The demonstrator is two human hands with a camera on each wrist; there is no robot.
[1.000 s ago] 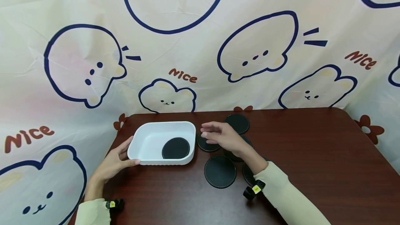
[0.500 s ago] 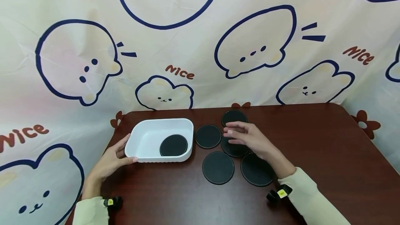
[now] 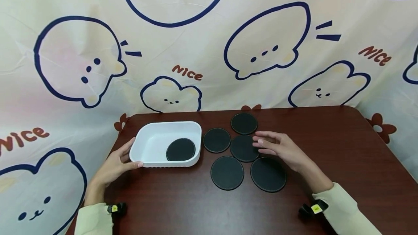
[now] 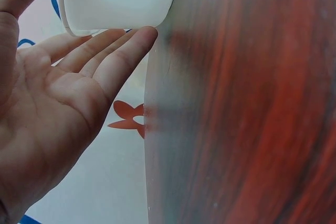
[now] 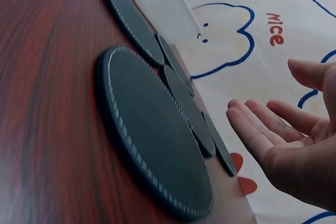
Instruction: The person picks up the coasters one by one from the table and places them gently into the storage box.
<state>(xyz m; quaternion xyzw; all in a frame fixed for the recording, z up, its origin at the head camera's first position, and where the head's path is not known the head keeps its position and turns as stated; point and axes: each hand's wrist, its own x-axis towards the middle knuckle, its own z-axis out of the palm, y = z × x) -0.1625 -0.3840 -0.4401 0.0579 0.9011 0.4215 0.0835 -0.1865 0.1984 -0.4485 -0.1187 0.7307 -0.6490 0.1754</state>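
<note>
A white plastic box (image 3: pixel 148 151) lies on the table, its open side tilted toward me, with one round black coaster (image 3: pixel 180 149) inside. My left hand (image 3: pixel 112 168) holds its left end, the thumb at the near corner and the fingers along the side. In the left wrist view the fingertips (image 4: pixel 144 38) touch the box wall. Several black stitched-edge coasters lie flat right of the box, among them a front right coaster (image 3: pixel 268 174) and a middle coaster (image 3: pixel 242 148). My right hand (image 3: pixel 282 148) hovers beside the middle coaster, fingers extended, holding nothing.
Other coasters are the far coaster (image 3: pixel 244 123), the left coaster (image 3: pixel 217 140) next to the box and the front left coaster (image 3: pixel 227 173). They lie close together on the dark wooden table (image 3: pixel 352 148). A printed cloth (image 3: pixel 209 46) hangs behind the table.
My right hand has moved right, away from the box and across the coasters, uncovering several of them. The left hand stays at the box. The head view has shifted slightly.
</note>
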